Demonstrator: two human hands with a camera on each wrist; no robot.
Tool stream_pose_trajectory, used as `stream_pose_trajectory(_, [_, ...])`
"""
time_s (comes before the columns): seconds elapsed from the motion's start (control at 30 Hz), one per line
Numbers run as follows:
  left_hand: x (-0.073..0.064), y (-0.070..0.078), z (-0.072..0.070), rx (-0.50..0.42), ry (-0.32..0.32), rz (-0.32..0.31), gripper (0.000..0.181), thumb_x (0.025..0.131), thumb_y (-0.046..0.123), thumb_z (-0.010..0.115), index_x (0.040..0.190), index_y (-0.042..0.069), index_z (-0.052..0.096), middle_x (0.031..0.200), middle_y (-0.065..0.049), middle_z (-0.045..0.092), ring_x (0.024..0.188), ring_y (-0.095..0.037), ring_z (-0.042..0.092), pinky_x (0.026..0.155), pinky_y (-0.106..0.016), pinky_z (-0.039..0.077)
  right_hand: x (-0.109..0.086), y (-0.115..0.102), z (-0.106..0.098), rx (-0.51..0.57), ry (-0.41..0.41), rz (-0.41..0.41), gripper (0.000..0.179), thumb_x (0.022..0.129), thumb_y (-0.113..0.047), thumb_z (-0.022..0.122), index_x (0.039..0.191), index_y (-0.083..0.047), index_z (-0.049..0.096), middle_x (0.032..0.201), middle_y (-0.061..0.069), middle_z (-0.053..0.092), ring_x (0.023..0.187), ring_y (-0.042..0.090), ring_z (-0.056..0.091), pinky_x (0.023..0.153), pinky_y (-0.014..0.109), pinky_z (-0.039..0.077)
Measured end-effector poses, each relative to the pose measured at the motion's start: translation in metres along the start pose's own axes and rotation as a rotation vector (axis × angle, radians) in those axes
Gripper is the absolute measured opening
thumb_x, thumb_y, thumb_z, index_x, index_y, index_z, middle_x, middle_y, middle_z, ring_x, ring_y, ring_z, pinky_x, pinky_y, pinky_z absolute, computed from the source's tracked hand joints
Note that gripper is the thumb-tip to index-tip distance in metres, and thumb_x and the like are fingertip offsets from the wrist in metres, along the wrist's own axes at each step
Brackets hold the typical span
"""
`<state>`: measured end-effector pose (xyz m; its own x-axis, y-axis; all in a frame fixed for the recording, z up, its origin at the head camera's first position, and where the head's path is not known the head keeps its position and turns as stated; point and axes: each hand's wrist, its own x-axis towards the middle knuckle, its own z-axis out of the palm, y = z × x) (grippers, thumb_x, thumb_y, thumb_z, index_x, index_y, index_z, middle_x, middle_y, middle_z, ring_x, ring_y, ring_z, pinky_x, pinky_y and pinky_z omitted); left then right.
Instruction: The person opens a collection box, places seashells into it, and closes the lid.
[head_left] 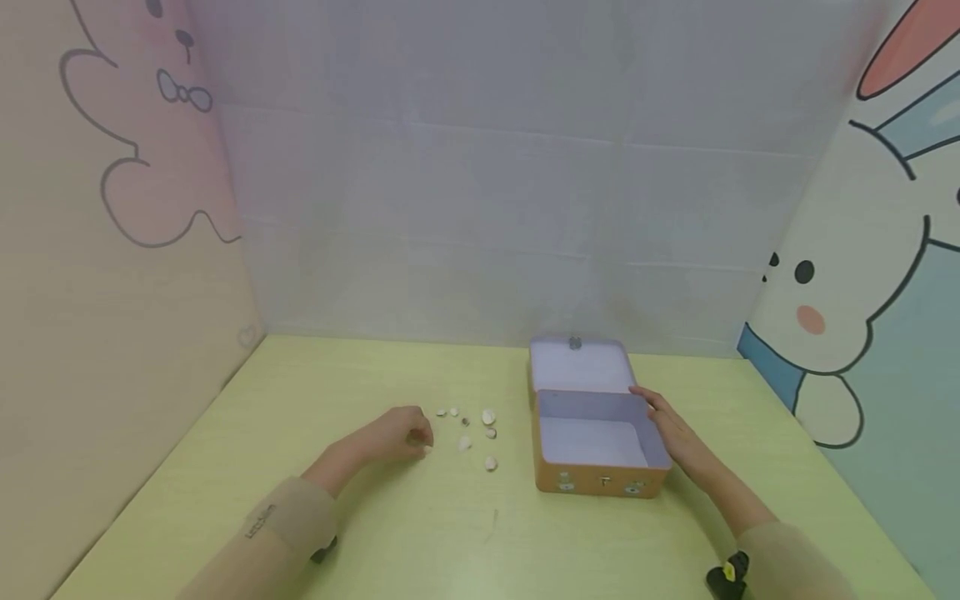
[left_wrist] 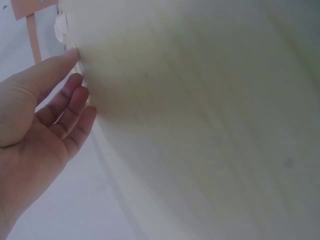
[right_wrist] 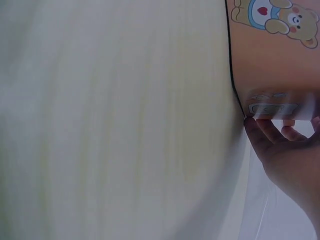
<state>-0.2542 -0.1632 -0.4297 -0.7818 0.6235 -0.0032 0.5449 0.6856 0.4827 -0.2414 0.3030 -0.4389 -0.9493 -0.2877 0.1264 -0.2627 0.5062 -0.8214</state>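
Observation:
A small white shell (head_left: 427,449) shows at the fingertips of my left hand (head_left: 397,433), which pinches it low over the table, thumb below the curled fingers. In the left wrist view the left hand (left_wrist: 55,100) is seen from the palm side. Several small shells (head_left: 488,416) lie scattered just right of it. An open orange suitcase-shaped tin box (head_left: 606,482) with a pale lilac inside stands to their right. My right hand (head_left: 678,433) holds its right side near the back corner. Bear artwork shows on the box wall (right_wrist: 275,65) in the right wrist view.
The box lid (head_left: 581,365) leans back, with a small metal catch at its top. A light yellow-green table (head_left: 375,533) carries everything. Behind it hangs a pale creased curtain (head_left: 450,208); cartoon-printed panels (head_left: 900,375) stand at both sides.

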Motion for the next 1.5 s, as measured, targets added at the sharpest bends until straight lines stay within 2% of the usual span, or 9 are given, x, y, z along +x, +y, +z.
stream_pose_trajectory(0.3, [-0.001, 0.004, -0.002, -0.013, -0.005, -0.015, 0.007, 0.084, 0.008, 0.069, 0.083, 0.012, 0.064, 0.089, 0.004, 0.059, 0.087, -0.013, 0.055, 0.081, -0.033, 0.049, -0.002, 0.001, 0.000, 0.043, -0.034, -0.018, 0.046, 0.105, -0.024, 0.024, 0.147, -0.006, 0.022, 0.154, 0.024, 0.011, 0.139, 0.049, 0.004, 0.104, 0.071, 0.006])
stream_pose_trajectory(0.67, [-0.001, 0.005, -0.002, -0.034, 0.006, -0.014, 0.010, 0.083, 0.007, 0.069, 0.081, 0.012, 0.061, 0.078, 0.006, 0.057, 0.076, -0.010, 0.052, 0.069, -0.024, 0.046, -0.003, 0.002, 0.000, 0.069, -0.045, 0.000, 0.047, 0.105, -0.025, 0.025, 0.147, -0.004, 0.018, 0.153, 0.024, 0.009, 0.138, 0.049, 0.004, 0.104, 0.071, 0.006])
stream_pose_trajectory(0.93, [0.004, 0.009, -0.002, -0.024, 0.021, -0.008, 0.011, 0.084, 0.007, 0.068, 0.082, 0.013, 0.060, 0.078, 0.008, 0.056, 0.075, -0.008, 0.050, 0.069, -0.024, 0.046, -0.003, 0.002, -0.002, 0.065, -0.056, -0.001, 0.046, 0.105, -0.024, 0.025, 0.146, -0.004, 0.019, 0.153, 0.024, 0.009, 0.138, 0.049, 0.003, 0.103, 0.072, 0.006])
stream_pose_trajectory(1.17, [0.008, 0.020, -0.007, 0.017, 0.069, 0.031, 0.010, 0.084, 0.004, 0.068, 0.082, 0.011, 0.060, 0.080, 0.006, 0.058, 0.079, -0.010, 0.055, 0.073, -0.028, 0.050, -0.004, 0.000, -0.004, 0.062, -0.072, -0.002, 0.046, 0.105, -0.025, 0.025, 0.146, -0.006, 0.019, 0.153, 0.024, 0.008, 0.139, 0.049, 0.003, 0.103, 0.072, 0.005])
stream_pose_trajectory(1.5, [0.015, 0.043, -0.012, 0.028, 0.163, 0.088, 0.010, 0.084, 0.008, 0.069, 0.086, 0.014, 0.061, 0.086, 0.006, 0.061, 0.086, -0.017, 0.059, 0.078, -0.035, 0.052, -0.002, 0.001, -0.004, 0.070, -0.078, 0.016, 0.046, 0.105, -0.025, 0.024, 0.147, -0.007, 0.018, 0.153, 0.023, 0.006, 0.139, 0.049, 0.002, 0.103, 0.072, 0.005])
